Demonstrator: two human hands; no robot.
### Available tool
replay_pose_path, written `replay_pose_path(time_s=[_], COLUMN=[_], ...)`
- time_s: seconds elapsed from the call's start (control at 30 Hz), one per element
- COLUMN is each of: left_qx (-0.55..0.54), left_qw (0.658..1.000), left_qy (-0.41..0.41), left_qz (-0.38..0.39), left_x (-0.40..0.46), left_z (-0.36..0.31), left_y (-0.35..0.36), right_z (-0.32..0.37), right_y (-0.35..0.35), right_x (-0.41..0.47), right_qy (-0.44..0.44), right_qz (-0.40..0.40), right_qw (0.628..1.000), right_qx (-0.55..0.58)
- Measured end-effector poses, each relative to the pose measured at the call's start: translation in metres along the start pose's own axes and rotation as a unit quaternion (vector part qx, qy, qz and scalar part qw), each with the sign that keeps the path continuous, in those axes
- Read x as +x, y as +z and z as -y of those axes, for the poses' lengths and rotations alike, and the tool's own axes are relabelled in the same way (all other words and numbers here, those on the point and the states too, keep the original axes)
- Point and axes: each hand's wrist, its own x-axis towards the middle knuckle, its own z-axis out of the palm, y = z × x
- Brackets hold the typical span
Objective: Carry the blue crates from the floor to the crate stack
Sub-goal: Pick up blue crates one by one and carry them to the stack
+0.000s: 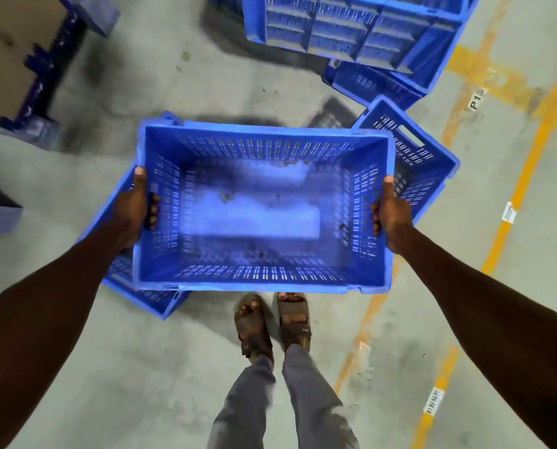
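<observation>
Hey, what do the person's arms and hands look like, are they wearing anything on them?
Both arms are bare to the frame's edge: no sleeves, gloves, watch or rings visible on the left hand or right hand. Lower down, grey trousers and brown sandals show.

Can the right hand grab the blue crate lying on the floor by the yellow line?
Probably not right now. The right hand is busy gripping the held crate, and that crate covers part of the floor crate below it.

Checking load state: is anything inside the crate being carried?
No, the crate held by the left hand and right hand is empty.
</observation>
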Motion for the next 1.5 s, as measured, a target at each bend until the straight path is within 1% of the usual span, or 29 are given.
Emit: replay_pose_path(time_s=[0.13, 0.27, 0.37, 0.43, 0.53, 0.63, 0.7, 0.83, 0.97, 1.03, 1.13, 1.27, 1.3, 1.43, 1.5], left_qx=[-0.018, -0.051, -0.067, -0.091, -0.125, -0.169, -0.203, -0.269, -0.344, -0.376, -0.423, -0.482, -0.491, -0.531, -0.543], left_qw=[0.999, 0.997, 0.995, 0.991, 0.982, 0.966, 0.951, 0.914, 0.868, 0.842, 0.795, 0.718, 0.703, 0.621, 0.588], left_qy=[-0.028, -0.036, -0.041, -0.04, -0.035, -0.039, -0.062, -0.094, -0.119, -0.133, -0.151, -0.174, -0.181, -0.203, -0.211], left_qz=[-0.013, -0.035, -0.059, -0.086, -0.134, -0.19, -0.226, -0.288, -0.338, -0.363, -0.409, -0.47, -0.482, -0.54, -0.561], left_x=[-0.089, -0.204, -0.285, -0.336, -0.4, -0.458, -0.499, -0.587, -0.678, -0.732, -0.813, -0.91, -0.927, -1.003, -1.032], left_z=[-0.012, -0.028, -0.022, -0.004, 0.041, 0.094, 0.132, 0.229, 0.347, 0.405, 0.482, 0.579, 0.597, 0.674, 0.709], left_y=[-0.037, -0.099, -0.143, -0.171, -0.205, -0.235, -0.255, -0.295, -0.332, -0.35, -0.376, -0.412, -0.417, -0.441, -0.455], right_z=[0.032, 0.075, 0.098, 0.103, 0.098, 0.085, 0.074, 0.04, -0.019, -0.059, -0.118, -0.206, -0.225, -0.325, -0.373], right_y=[-0.043, -0.096, -0.121, -0.129, -0.129, -0.114, -0.097, -0.049, 0.005, 0.032, 0.068, 0.117, 0.127, 0.169, 0.188], right_x=[-0.082, -0.182, -0.252, -0.291, -0.334, -0.374, -0.405, -0.475, -0.565, -0.623, -0.719, -0.847, -0.874, -0.987, -1.034], right_qy=[-0.01, -0.038, -0.069, -0.089, -0.123, -0.147, -0.18, -0.247, -0.297, -0.337, -0.363, -0.38, -0.388, -0.404, -0.406], right_qz=[0.023, 0.047, 0.084, 0.107, 0.13, 0.164, 0.183, 0.228, 0.293, 0.33, 0.387, 0.458, 0.469, 0.522, 0.544], right_qw=[0.999, 0.996, 0.991, 0.986, 0.977, 0.966, 0.95, 0.897, 0.844, 0.804, 0.748, 0.672, 0.654, 0.574, 0.545], right_qx=[-0.028, -0.059, -0.079, -0.09, -0.119, -0.135, -0.18, -0.286, -0.338, -0.362, -0.4, -0.441, -0.449, -0.485, -0.492])
